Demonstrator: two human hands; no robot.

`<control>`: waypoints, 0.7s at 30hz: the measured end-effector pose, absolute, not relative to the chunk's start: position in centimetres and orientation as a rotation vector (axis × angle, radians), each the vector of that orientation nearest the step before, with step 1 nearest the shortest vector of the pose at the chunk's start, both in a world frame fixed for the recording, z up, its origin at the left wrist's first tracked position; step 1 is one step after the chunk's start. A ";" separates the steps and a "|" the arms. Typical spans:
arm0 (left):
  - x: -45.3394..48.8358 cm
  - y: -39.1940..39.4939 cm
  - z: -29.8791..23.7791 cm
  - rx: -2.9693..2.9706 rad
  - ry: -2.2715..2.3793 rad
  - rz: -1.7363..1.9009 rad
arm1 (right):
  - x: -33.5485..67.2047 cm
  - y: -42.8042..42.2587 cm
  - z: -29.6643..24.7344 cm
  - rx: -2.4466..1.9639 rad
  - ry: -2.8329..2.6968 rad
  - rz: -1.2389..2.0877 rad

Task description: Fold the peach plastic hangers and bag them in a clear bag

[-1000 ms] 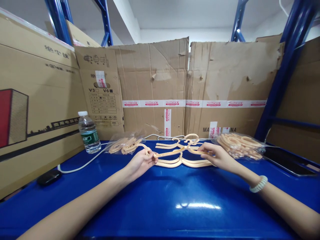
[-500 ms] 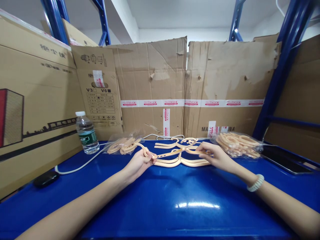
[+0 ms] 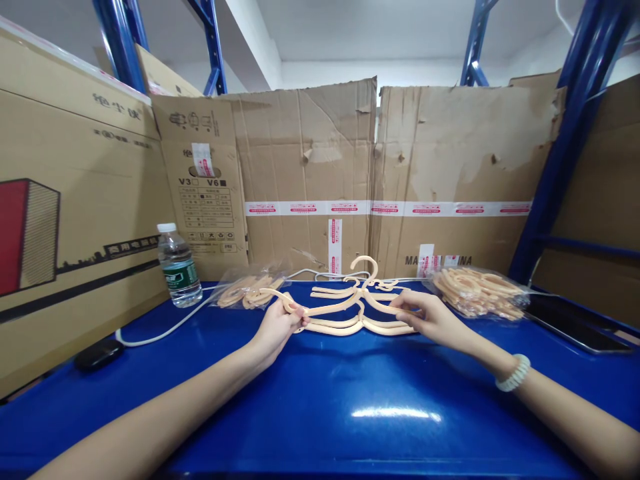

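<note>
A cream-coloured clothes hanger (image 3: 332, 308) is held up between both hands, its hook pointing upward. My left hand (image 3: 281, 325) pinches the left arm's end. From the same hand a thin curved cream piece (image 3: 274, 292) sticks out to the left; whether it belongs to another hanger is unclear. My right hand (image 3: 434, 319) has its thumb and fingers closed on the hanger's right arm. Just under and behind the held one, more cream hangers (image 3: 345, 329) lie on the blue table, partly covered by it and by my fingers.
Clear plastic bags of cream hanger pieces lie at left (image 3: 250, 288) and right (image 3: 480, 290). A water bottle (image 3: 180, 270), a white cable (image 3: 150, 343) and a black mouse-like object (image 3: 99, 355) are on the left. A dark phone-like slab (image 3: 580, 327) lies right. Cardboard (image 3: 300, 173) walls the back.
The held hanger has turned in my hands: its hook, which lay tilted over the right arm, now stands upright. Both hands keep their hold in nearly the same place. The view has shifted slightly.
</note>
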State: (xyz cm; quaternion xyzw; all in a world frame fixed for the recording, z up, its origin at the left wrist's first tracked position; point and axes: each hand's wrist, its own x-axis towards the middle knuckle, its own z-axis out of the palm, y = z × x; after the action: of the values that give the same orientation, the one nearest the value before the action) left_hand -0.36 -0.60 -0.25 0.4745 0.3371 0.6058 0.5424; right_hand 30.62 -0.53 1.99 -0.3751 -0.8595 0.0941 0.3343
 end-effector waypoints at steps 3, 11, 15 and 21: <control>-0.3 -0.4 -0.2 1.100 0.814 1.449 | 30.7 -0.7 2.4 -1.004 -2.218 0.267; -0.3 -1.5 -0.2 1.510 1.063 1.142 | 32.2 -0.6 3.5 -1.049 -1.962 0.609; 0.0 -3.6 -0.3 2.392 0.949 1.120 | 32.7 -1.0 4.4 -1.086 -1.996 0.762; 0.1 -4.1 0.2 2.681 0.868 1.100 | 32.5 -1.1 3.8 -1.099 -2.199 0.895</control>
State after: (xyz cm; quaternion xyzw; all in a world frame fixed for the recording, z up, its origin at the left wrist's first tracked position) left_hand 0.07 -4.14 0.16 0.8847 0.2865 0.3631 0.0581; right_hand 32.53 -1.13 3.83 -0.4058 -0.8116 0.3303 0.2598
